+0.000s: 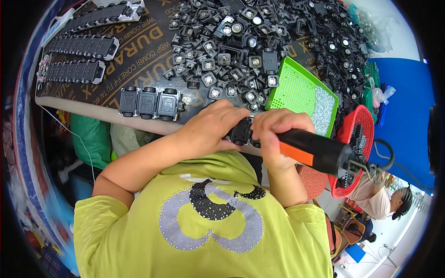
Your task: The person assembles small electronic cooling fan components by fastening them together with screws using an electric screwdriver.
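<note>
A: What do the left fingers have?

B: The left hand (211, 124) is clamped on a black block (240, 132), forefinger above and thumb below, likely so it can't twist. The block is at the near edge of the desk (139, 51), close to the body, where both arms can brace.

A: And the right?

B: The right hand (270, 135) has its fingers wrapped round the front of a driver (320, 150). That far-forward grip probably gives better aim than holding the thick back end.

A: Is the tip on the block?

B: I can't tell; the fingers hide it. The front does face the block from the right, so I'd say the left hand takes the push. The cord (392, 155) comes off the rear, clear of both hands.

A: What's just around them?

B: A trio (147, 103) of similar blocks side by side, left of the left hand. Beyond the right hand is a green tray (283, 88), its silver bits (324, 111) gathered at one end, perhaps for easy picking.

A: Farther out?

B: A heap (222, 60) of loose black parts beyond the hands, within reach. A red basket (364, 116) with more dark pieces is at the right. Long rows (83, 45) of blocks lie at the far left, maybe to keep them apart from the loose stuff.
</note>
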A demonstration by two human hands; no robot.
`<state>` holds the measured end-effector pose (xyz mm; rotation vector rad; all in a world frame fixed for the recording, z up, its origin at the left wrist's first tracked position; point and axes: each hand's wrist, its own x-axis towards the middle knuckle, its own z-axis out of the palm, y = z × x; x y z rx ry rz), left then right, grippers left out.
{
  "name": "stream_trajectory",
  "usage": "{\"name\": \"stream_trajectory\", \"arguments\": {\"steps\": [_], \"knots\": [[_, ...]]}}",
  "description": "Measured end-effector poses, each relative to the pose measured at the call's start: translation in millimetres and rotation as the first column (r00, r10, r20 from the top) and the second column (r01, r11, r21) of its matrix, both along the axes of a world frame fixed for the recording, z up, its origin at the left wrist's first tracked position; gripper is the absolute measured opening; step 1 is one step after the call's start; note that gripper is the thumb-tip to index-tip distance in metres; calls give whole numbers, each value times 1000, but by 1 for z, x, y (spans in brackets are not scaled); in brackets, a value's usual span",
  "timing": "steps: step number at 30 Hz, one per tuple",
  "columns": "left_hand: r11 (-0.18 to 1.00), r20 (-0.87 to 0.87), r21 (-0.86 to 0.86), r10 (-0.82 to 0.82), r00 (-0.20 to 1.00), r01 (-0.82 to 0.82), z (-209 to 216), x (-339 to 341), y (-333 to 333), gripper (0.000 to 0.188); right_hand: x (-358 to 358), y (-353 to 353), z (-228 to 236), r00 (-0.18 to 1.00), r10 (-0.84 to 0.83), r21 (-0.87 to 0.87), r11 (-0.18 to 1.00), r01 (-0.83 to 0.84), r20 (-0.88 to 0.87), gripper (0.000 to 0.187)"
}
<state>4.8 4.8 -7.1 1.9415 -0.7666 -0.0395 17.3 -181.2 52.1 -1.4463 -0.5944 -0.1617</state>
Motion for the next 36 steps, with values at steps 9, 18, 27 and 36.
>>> {"name": "stream_trajectory", "arguments": {"steps": [9, 18, 27, 36], "knots": [[995, -13, 104, -4, 1000, 5, 2, -1, -5, 79, 57, -54, 22, 957, -290, 267, 923, 277, 12, 20], [992, 21, 123, 6, 1000, -9, 4, -3, -6, 79, 72, -55, -9, 934, -352, 189, 915, 357, -62, 19], [994, 5, 104, 23, 1000, -23, 6, -2, -6, 77, 73, -54, -11, 950, -305, 249, 917, 313, -72, 19], [994, -2, 99, 52, 999, -52, -3, -2, -8, 83, 59, -54, 13, 954, -299, 223, 929, 296, -22, 7]]}}
